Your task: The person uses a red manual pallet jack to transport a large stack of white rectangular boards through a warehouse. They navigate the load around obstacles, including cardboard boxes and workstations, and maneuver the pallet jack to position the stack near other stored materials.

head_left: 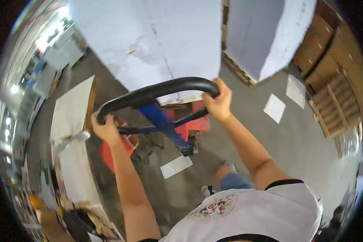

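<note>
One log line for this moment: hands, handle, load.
left hand: grips black looped pallet-jack handle | right hand: grips same handle | load: white wrapped pallet stack ahead of it

Counted on the warehouse floor [294, 141]

Two hands, left [105, 130] and right [218, 103], on one black pallet-jack handle [157, 90]; three loose paper sheets [176, 166] on the floor; two wrapped white pallet loads [157, 36]; one stack of wooden pallets [334, 105].

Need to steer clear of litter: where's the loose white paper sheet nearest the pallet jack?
In the head view, the paper sheet lies on the floor at centre, just below the pallet jack's blue shaft, between the forearms.
</note>
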The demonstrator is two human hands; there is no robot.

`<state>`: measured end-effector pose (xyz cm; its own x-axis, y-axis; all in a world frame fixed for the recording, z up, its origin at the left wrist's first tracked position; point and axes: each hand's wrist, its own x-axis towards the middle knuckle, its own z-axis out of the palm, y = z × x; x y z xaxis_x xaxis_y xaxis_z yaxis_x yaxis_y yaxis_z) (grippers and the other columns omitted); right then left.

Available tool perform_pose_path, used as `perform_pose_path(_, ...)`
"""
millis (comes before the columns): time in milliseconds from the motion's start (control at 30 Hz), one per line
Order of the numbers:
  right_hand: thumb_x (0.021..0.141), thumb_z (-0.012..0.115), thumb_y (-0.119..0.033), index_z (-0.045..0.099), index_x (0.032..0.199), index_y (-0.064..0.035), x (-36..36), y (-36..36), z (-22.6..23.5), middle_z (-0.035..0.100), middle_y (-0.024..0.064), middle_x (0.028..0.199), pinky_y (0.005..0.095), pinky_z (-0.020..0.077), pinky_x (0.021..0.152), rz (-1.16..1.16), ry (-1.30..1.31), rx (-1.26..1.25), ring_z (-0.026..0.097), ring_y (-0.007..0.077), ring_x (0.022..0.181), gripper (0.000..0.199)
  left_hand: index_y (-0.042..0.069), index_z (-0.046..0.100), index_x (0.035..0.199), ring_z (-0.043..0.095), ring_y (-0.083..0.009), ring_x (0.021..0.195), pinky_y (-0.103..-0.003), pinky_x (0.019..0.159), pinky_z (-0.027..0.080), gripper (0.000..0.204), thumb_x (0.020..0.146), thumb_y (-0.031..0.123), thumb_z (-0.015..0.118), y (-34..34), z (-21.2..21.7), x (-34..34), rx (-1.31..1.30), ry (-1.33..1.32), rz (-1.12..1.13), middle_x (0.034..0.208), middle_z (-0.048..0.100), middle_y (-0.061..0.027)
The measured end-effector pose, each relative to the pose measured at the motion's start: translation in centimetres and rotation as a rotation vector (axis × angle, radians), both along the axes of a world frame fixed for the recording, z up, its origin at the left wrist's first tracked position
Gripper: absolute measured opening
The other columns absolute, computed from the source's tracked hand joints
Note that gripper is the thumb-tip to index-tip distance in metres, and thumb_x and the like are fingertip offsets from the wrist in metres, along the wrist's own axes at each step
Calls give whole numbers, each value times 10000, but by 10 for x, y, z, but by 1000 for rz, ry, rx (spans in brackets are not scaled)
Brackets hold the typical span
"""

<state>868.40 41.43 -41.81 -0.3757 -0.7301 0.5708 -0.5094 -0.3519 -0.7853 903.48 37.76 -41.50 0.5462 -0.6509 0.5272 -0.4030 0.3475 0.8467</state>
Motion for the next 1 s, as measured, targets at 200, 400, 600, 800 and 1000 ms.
perform_pose_path(200,625,636,-78,536,775,-38,-24,-84,-11,527,175,663,418,436,586,73,40,-111,554,358,636,184,-53,604,975,609,-188,694,-300,693,541,234,773,46,666,-29,-14,-18,-22,-42,76,838,628,-108)
perform_pose_path(400,578,692,-152,552,793,-34,-24,-164,-19,566,181,758,474,459,660,236,6,-145,574,396,752,282,-57,591,1090,597,-212,742,-349,735,501,319,823,116,617,-79,-22,-10,-7,-400,395,840,658,-104)
perform_pose_path(600,573,692,-126,559,843,-43,-6,-228,-45,580,158,827,483,463,708,314,-182,-333,584,369,811,312,-1,595,1120,629,-191,703,-344,646,540,330,879,213,662,-150,-48,49,140,-152,253,907,664,-121)
perform_pose_path(800,669,683,-239,594,943,-55,8,-302,-74,608,149,898,474,466,786,455,-86,-256,599,348,903,341,-12,583,1124,623,-222,771,-376,704,533,341,871,199,672,-202,-40,-29,268,-128,209,953,655,-136)
perform_pose_path(1000,677,697,-183,599,928,-56,-8,-415,-51,628,140,895,466,478,778,558,24,-91,617,346,904,298,-23,571,1128,618,-252,839,-408,763,527,354,863,184,681,-255,-15,-38,345,-110,158,999,647,-150)
